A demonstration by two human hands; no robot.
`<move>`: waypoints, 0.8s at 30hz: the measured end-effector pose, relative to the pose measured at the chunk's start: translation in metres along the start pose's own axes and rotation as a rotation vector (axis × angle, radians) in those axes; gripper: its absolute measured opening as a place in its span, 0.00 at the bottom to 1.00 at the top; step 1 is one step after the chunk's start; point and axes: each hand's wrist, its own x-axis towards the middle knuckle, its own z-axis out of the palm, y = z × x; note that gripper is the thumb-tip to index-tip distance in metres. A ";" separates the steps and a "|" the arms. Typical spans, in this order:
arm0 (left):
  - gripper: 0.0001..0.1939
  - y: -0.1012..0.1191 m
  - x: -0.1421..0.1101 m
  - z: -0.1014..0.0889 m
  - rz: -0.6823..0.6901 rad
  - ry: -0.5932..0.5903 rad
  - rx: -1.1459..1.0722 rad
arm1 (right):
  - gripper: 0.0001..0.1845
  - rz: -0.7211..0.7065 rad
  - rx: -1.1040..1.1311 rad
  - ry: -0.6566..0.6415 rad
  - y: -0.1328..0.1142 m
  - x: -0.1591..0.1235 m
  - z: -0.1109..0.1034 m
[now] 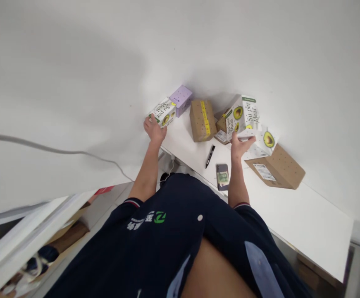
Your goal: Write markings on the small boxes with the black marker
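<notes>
My left hand (155, 129) is closed around the near end of a white avocado-print box (164, 111) marked "Super Meal", at the left end of the table. Behind that box, a purple box (181, 98) touches its far end. My right hand (239, 148) grips the lower edge of another white avocado-print box (243, 116), its thumb and fingers spread along the edge. This second box is tilted, and it partly hides a small brown carton (222, 134). Just right of my right hand is a further white box with an avocado picture (268, 140).
Between my hands stands a brown carton with yellow tape (203, 121). A black marker (210, 156) and a dark phone with a banknote (222, 177) lie near the front edge. A larger brown carton (279, 167) sits at right on the white table (306, 223). A cable (74, 152) hangs at left.
</notes>
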 end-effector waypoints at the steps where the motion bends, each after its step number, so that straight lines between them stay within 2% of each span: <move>1: 0.46 -0.001 0.003 0.002 -0.011 -0.007 0.005 | 0.46 0.023 -0.002 0.028 0.001 0.002 0.006; 3: 0.46 -0.003 0.006 0.004 -0.025 -0.010 0.004 | 0.48 0.070 0.003 0.096 0.002 0.002 0.015; 6: 0.45 -0.006 0.012 0.004 -0.048 0.008 0.002 | 0.49 0.049 0.048 0.082 0.001 -0.005 0.018; 9: 0.42 -0.007 0.018 0.002 -0.089 0.002 0.030 | 0.47 0.065 0.083 0.093 0.002 -0.023 0.009; 11: 0.39 -0.007 0.020 0.002 -0.097 0.000 0.043 | 0.41 0.107 0.063 0.084 0.005 -0.040 0.000; 13: 0.36 -0.008 0.020 0.002 -0.071 0.006 0.044 | 0.33 0.170 0.006 -0.012 0.010 -0.057 -0.006; 17: 0.32 -0.012 0.020 0.003 -0.005 0.011 0.046 | 0.21 0.306 -0.240 -0.352 0.024 -0.085 -0.002; 21: 0.39 -0.008 0.020 0.005 -0.047 0.013 0.034 | 0.22 0.421 -0.505 -0.621 0.037 -0.099 0.020; 24: 0.43 0.003 0.006 0.009 -0.100 -0.034 0.053 | 0.23 0.438 -0.611 -0.694 0.043 -0.105 0.036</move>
